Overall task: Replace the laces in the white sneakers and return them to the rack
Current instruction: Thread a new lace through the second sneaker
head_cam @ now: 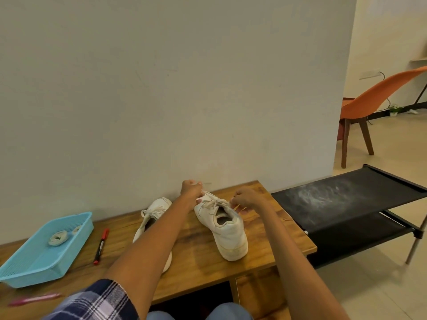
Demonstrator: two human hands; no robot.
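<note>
Left hand (190, 189) and right hand (245, 197) each pinching lace (213, 203) on right sneaker (227, 229); uneven pull risks knotting or tipping.

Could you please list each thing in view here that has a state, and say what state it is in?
Right sneaker: upright on the table, laced, both hands at its laces.
Left sneaker: upright, laced, partly behind the left arm.
Left hand: pinching a lace near the toe.
Right hand: pinching a lace end.
Blue tray: holds two coiled laces.
Red marker: capped, lying flat.
Black rack: shelves bare.
</note>
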